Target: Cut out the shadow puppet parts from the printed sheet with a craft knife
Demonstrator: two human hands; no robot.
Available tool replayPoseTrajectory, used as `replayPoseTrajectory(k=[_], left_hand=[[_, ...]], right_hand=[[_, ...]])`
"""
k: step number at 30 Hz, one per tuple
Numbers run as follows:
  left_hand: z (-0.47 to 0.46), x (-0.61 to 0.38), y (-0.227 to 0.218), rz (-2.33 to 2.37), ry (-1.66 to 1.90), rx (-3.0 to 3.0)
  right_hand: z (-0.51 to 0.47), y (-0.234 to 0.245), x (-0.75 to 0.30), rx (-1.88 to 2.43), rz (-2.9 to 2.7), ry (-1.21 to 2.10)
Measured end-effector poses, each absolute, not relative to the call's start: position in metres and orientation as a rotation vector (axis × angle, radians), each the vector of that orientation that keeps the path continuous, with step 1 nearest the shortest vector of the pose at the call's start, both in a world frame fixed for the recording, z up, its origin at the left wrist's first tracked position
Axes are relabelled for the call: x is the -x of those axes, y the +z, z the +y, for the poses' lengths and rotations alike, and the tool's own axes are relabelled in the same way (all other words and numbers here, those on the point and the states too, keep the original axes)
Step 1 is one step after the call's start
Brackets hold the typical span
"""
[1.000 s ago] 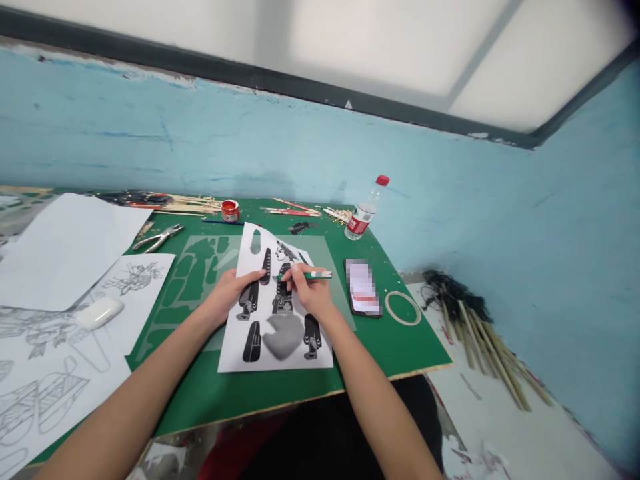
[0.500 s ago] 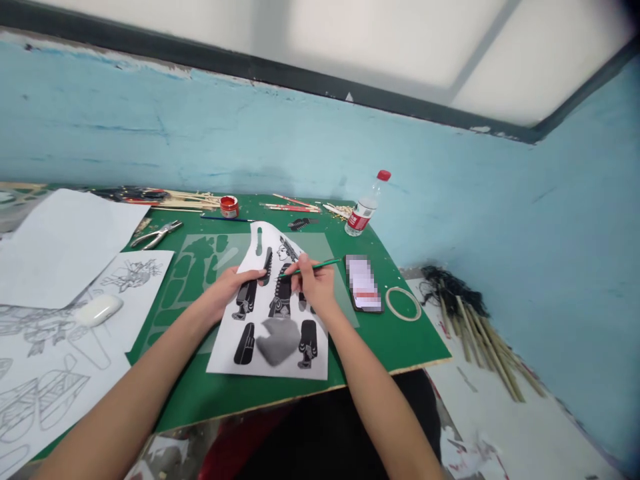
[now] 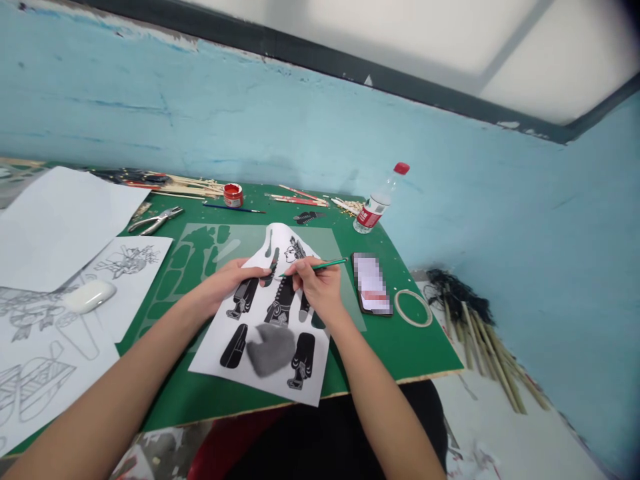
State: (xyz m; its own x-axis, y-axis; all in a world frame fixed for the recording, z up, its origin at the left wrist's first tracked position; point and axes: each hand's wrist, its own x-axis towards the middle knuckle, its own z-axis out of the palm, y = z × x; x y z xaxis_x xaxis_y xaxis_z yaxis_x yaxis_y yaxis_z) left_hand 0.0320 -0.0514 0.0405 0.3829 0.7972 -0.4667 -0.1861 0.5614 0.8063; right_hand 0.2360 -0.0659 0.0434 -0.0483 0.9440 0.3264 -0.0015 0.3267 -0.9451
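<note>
A white sheet of paper (image 3: 210, 360) printed with black figure parts is held up over the green table, its top edge curling. My left hand (image 3: 233, 283) grips the sheet's left side, thumb on top beside a black printed piece, the other fingers partly behind it. In my right hand (image 3: 317, 287) is a green pencil (image 3: 330, 264), pinched between thumb and fingers. Its tip points left at the sheet, just above the printed torso (image 3: 283, 300). Whether the tip touches the paper I cannot tell. A blurred grey patch (image 3: 270, 350) covers part of the lower print.
Right of the sheet lie a phone (image 3: 373, 283) and a tape ring (image 3: 413, 308); a bottle (image 3: 373, 210) stands behind. Pliers (image 3: 157, 221), a red paint jar (image 3: 233, 195) and a paintbrush (image 3: 235, 209) are farther back. At left, a white mouse (image 3: 90, 296) rests on drawings (image 3: 143, 287).
The sheet has turned slightly clockwise, its lower edge swinging left, with both hands still on it. The pencil keeps near the torso's top. The whole view has shifted a little.
</note>
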Motion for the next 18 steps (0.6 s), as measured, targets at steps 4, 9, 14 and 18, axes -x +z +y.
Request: replayPoseTrajectory(k=[4,9,14,18], left_hand=[[-0.0499,-0.0315,0.0383,0.984,0.699,-0.755],[-0.0507,-0.0324,0.0399,0.984,0.695,-0.786],[-0.051,-0.0334,0.0397,1.002,0.682,-0.809],[-0.0511,-0.0331,0.0395,1.017,0.668,-0.83]], right_hand=[[-0.0656,0.0442,-0.2357,0.917,-1.4,0.995],[-0.0665,0.0447,-0.2367,0.888,-1.427,1.005],[-0.0682,0.0495,-0.2364,0.864,-1.464,1.017],[-0.0678,0.0515,-0.2355,0.866,-1.482,1.033]])
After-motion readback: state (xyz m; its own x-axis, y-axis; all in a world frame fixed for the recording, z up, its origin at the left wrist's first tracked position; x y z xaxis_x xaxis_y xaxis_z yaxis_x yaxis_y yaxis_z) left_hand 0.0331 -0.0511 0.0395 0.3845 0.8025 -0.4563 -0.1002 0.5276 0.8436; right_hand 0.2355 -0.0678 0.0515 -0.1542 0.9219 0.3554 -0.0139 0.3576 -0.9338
